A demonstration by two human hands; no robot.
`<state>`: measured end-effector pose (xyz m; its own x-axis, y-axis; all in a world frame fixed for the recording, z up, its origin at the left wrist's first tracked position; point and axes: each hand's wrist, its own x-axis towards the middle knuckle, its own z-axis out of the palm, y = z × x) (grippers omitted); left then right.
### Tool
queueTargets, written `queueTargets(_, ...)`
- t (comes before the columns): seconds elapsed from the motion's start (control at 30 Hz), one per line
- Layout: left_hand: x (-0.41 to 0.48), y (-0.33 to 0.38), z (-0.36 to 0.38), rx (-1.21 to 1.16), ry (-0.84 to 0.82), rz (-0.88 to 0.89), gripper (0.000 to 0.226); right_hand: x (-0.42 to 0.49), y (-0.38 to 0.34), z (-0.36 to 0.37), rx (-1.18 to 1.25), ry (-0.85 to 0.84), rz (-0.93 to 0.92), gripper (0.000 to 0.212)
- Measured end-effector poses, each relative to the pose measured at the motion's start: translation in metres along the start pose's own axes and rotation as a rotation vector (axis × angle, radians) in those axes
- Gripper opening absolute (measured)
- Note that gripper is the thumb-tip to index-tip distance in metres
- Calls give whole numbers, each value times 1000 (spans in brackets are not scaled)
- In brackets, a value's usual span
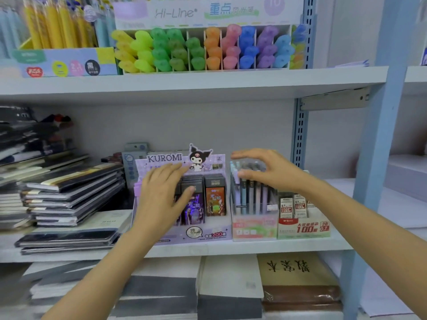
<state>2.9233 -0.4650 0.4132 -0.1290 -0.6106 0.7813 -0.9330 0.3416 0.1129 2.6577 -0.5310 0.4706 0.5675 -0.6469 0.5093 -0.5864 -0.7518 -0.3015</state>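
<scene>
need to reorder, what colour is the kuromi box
The kuromi box is pale purple; the head view shows it.

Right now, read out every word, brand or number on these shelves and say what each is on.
"Hi-Line": highlighter display header.
"重点": same header.
"KUROMI": purple lead box, backboard.
"2B 0.5", "200": that box's front.
"100", "2B 0.7": red-and-cream lead box.
"黑": top-shelf pen box.
Pink pen box print, tan book title: too blurred.
</scene>
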Motion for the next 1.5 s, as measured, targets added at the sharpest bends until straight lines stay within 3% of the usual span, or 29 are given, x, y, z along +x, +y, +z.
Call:
queueTargets(0.07,-6,-15,-8,55,8,-31,48,7,-19,8,-11,81,-88,44)
queueTargets(0.17,-16,-30,-13,127,-26,-102,55,24,-44,30,-127,16,-143,42)
queueTargets(0.3,-23,-42,-14,134,-57,-155,61,41,-52,55,-334,-68,-45,35)
queueTargets(0.47,-13,-47,-12,66,-84,-165,49,47,-57,58,-343,-57,49,30)
queueTargets(0.63,-19,-49,-12,-11,-100,-153,68,43,-72,68,-413,-72,-38,52)
queueTargets(0.73,-27,-56,-16,9,-83,-123,66,42,-83,85,-455,-108,-107,48)
queueTargets(0.83,-22,-61,-22,71,-83,-97,52,41,-82,94,-427,-79,-69,48)
queueTargets(0.97,-14,-61,-28,98,-96,-78,49,36,-79,98,-378,-34,-77,54)
queueTargets(1.13,-22,-70,-36,48,-134,-111,74,42,-84,95,-275,-56,-98,68)
queueTargets(1.23,-28,-75,-34,34,-129,-131,73,57,-99,101,-292,-87,-177,71)
queueTargets(1.37,-22,-77,-34,0,-130,-156,59,74,-107,115,-341,-119,-174,65)
queueTargets(1.5,-18,-77,-31,39,-177,-117,61,78,-104,116,-376,-134,-167,56)
